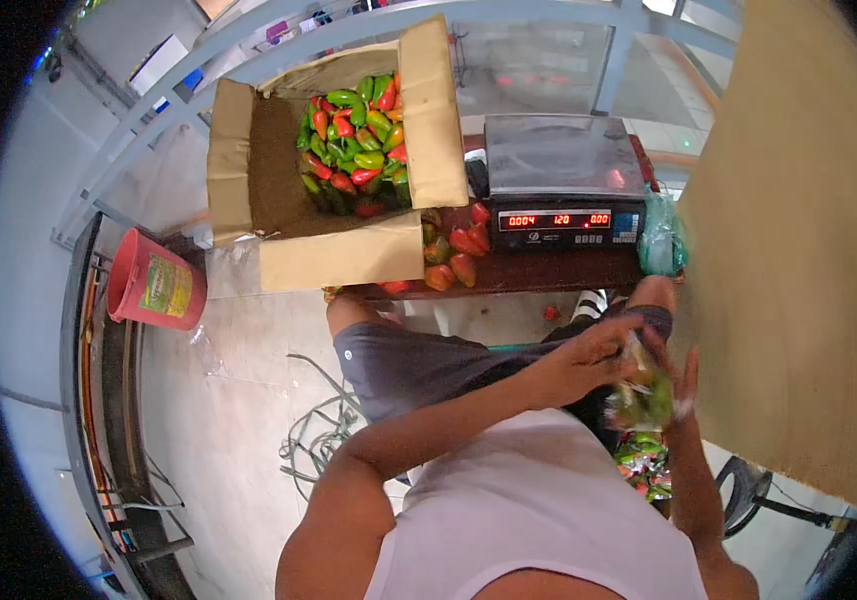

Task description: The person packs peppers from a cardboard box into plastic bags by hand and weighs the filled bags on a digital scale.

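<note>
A clear plastic bag of peppers (641,402) hangs in front of my right thigh, blurred by motion. My left hand (589,362) reaches across my body and grips the bag near its twisted top. My right hand (684,382) is at the bag's right side, its fingers closed about the upper part and smeared by motion. Below the bag, by my lap, are more bagged peppers (643,462), red and green, partly hidden by my arm and shirt.
An open cardboard box (339,250) of peppers (357,140) stands on a dark red bench (549,281) beside loose peppers (461,240) and a digital scale (561,155). Green plastic bags (661,235) hang at right, near a large cardboard sheet (789,270). A pink bucket (134,285) and green strapping (324,430) are left.
</note>
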Demonstrator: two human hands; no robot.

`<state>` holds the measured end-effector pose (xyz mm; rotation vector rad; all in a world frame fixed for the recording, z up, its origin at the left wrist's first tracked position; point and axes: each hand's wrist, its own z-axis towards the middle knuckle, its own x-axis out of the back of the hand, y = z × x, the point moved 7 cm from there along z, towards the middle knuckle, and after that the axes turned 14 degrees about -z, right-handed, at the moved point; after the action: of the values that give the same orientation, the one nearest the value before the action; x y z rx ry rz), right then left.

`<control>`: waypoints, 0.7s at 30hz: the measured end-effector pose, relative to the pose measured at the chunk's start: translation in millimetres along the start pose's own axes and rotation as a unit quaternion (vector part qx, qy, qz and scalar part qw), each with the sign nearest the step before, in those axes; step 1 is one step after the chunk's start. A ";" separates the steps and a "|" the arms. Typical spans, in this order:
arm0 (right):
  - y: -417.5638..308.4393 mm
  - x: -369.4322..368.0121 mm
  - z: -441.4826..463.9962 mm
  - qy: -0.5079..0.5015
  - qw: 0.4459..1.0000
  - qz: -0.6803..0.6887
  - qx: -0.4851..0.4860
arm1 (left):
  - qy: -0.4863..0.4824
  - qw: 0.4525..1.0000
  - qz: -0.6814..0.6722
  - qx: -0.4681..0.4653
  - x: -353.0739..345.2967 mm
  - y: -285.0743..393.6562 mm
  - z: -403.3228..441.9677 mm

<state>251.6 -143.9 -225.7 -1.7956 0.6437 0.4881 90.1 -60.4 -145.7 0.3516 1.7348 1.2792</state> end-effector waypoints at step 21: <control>132.4 352.9 -225.1 0.064 0.788 -0.543 -0.283 | 0.266 0.592 0.728 0.222 576.7 186.5 43.7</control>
<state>439.9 -455.5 -471.2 -2.4142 -0.5805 -0.2878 -235.0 436.4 -274.9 2.2586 2.2162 2.1109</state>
